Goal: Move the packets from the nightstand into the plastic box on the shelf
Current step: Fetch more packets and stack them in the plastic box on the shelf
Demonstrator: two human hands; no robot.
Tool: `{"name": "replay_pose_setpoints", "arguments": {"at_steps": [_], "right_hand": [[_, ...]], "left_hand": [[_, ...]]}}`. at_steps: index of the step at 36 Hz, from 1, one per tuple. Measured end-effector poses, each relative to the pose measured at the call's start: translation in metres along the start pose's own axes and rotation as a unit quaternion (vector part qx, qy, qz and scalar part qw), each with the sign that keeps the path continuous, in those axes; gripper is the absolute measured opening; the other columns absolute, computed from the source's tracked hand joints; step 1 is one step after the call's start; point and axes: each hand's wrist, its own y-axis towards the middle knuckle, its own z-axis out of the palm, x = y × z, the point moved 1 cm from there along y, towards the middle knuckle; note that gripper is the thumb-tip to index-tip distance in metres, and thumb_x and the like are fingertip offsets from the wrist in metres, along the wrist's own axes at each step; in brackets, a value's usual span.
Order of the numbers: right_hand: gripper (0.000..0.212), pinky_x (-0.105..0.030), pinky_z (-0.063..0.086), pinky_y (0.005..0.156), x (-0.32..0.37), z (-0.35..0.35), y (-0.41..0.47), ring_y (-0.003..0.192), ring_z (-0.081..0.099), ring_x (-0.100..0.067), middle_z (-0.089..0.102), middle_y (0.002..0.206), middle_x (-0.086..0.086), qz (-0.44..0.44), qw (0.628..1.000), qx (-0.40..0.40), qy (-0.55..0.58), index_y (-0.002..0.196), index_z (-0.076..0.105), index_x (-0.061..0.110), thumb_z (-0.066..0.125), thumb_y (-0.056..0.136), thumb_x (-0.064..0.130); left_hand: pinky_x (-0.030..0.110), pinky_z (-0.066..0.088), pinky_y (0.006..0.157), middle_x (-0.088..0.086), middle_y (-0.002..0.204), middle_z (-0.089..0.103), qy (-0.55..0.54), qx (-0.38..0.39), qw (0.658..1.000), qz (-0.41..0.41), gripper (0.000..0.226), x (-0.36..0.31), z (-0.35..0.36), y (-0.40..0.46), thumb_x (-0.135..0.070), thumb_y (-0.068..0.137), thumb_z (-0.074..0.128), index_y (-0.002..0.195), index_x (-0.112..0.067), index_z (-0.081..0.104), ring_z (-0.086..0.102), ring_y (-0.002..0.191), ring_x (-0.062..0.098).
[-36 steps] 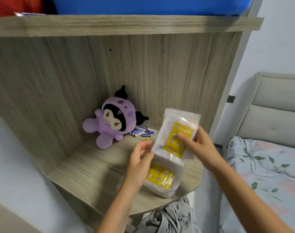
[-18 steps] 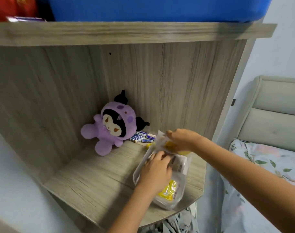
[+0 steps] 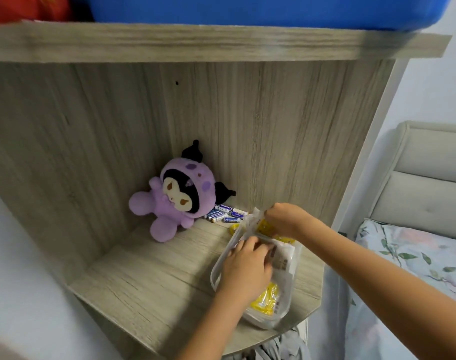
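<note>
A clear plastic box (image 3: 216, 268) sits on the right part of the wooden shelf (image 3: 149, 289). White packets with yellow contents (image 3: 269, 298) lie inside it. My left hand (image 3: 247, 266) presses palm down on the packets in the box. My right hand (image 3: 284, 220) pinches the far top edge of a packet (image 3: 256, 216) at the box's far end, where it sticks up over the rim. Whether my left hand grips anything is hidden under its palm.
A purple plush toy (image 3: 177, 196) leans in the shelf's back corner, with several blue batteries (image 3: 226, 213) beside it. A blue tub (image 3: 247, 9) stands on the board above. A bed (image 3: 413, 255) lies to the right, and grey cloth (image 3: 278, 346) hangs below the shelf.
A second ago both hands held a packet upright above the box. The packet has come down into the box, my left hand now flat on it; the last half second shows little movement.
</note>
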Motion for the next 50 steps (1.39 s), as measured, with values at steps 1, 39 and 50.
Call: {"name": "replay_pose_setpoints", "arguments": {"at_steps": [1,39,50], "right_hand": [[0.030,-0.036,0.049,0.083,0.003,0.001,0.001,0.110,0.060,-0.033,0.061,0.121,-0.014,0.003,1.000,-0.004,-0.008,0.118,0.059,0.002,0.051,0.096,0.020],[0.042,-0.044,0.046,0.098,-0.033,0.064,-0.057,0.129,0.046,-0.027,0.059,0.133,0.002,-0.005,0.956,-0.198,0.217,0.140,0.045,0.028,0.048,0.098,0.029],[0.017,-0.028,0.048,0.071,-0.026,0.077,-0.058,0.089,0.064,-0.019,0.075,0.091,0.006,0.141,0.873,-0.325,0.334,0.101,0.075,0.023,0.068,0.086,0.027]], "left_hand": [[0.039,0.037,0.103,-0.007,0.139,0.038,-0.001,0.000,1.000,0.000,0.040,0.000,0.001,0.000,-0.034,0.096,0.041,0.135,-0.031,0.044,0.036,0.129,0.019],[0.032,0.036,0.107,-0.005,0.155,0.030,-0.002,-0.058,0.998,0.010,0.051,0.001,0.004,0.066,-0.014,0.100,0.038,0.148,-0.030,0.029,0.030,0.136,0.023],[0.038,0.003,0.118,-0.008,0.160,-0.004,0.109,-0.028,0.990,0.083,0.092,-0.002,-0.012,0.068,0.014,0.084,0.046,0.152,-0.030,0.002,-0.008,0.147,0.015]]}}
